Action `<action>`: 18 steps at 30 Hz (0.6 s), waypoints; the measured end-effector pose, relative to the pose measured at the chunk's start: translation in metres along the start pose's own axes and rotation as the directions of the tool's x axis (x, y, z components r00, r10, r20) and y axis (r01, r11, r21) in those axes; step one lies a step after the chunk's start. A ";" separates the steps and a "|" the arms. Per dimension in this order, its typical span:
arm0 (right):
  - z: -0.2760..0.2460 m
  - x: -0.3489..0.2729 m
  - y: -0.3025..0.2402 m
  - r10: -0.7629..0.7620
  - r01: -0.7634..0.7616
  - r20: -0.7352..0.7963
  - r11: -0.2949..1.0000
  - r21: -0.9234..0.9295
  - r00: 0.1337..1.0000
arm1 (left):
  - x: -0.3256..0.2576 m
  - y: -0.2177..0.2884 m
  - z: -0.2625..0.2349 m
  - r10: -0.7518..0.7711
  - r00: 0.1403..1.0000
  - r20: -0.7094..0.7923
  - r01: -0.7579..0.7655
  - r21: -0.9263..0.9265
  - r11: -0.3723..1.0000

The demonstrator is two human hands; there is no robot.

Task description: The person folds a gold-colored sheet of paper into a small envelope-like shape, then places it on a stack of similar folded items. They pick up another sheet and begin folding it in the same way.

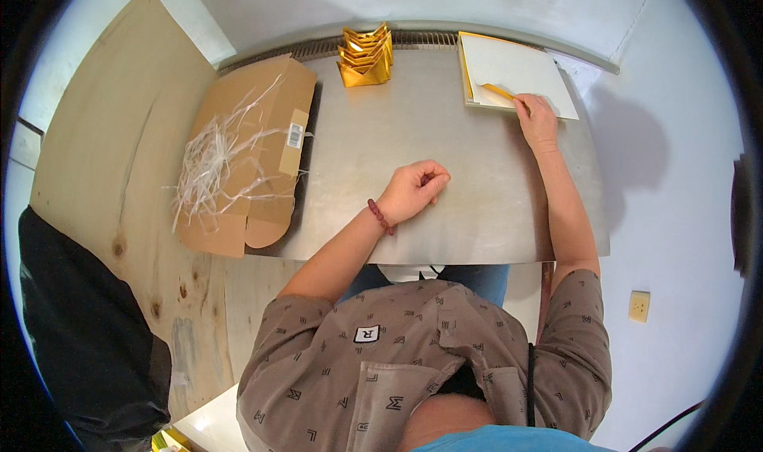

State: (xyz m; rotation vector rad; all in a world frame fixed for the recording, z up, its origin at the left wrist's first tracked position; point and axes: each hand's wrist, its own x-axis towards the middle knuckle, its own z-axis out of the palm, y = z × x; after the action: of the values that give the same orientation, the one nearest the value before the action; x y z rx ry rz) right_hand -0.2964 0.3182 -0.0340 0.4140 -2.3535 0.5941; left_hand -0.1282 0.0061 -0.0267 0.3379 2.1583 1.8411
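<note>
Blue fabric (513,442) cut off below, left hand (411,191) curled, palm hidden, right hand (537,124) pinching yellow paper flap (497,92)

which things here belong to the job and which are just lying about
Likely the job:
flat white-and-gold paper stack, at the right hand
row of folded gold paper pieces

Probably just lying about:
brown cardboard box
tangled translucent plastic strips

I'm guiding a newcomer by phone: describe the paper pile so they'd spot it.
On the metal table, look to the far right corner. The paper pile lies there, right hand at its near edge. Unlike the gold stack and brown box, it's flat and mostly white.
</note>
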 end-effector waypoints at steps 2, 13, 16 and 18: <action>-0.003 0.000 -0.004 0.005 -0.005 -0.003 0.999 0.039 1.000 | 0.000 0.001 -0.001 -0.044 0.999 -0.003 0.044 0.008 0.999; -0.103 -0.071 -0.142 -0.116 0.020 0.247 0.933 0.359 0.962 | 0.008 0.005 -0.022 -0.166 0.981 0.097 0.187 -0.678 0.711; -0.125 -0.099 -0.178 -0.103 -0.082 0.429 0.916 0.392 0.898 | 0.007 0.005 -0.023 -0.205 0.974 0.093 0.217 -0.638 0.739; -0.133 -0.108 -0.191 -0.146 -0.113 0.485 0.878 0.465 0.862 | 0.006 0.003 -0.020 -0.160 0.984 0.074 0.174 -0.581 0.795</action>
State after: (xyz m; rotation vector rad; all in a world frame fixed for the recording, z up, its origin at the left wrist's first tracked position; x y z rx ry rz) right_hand -0.0641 0.2393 0.0417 0.9139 -2.6714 1.1967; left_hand -0.1406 -0.0097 -0.0214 0.0224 1.4303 2.2522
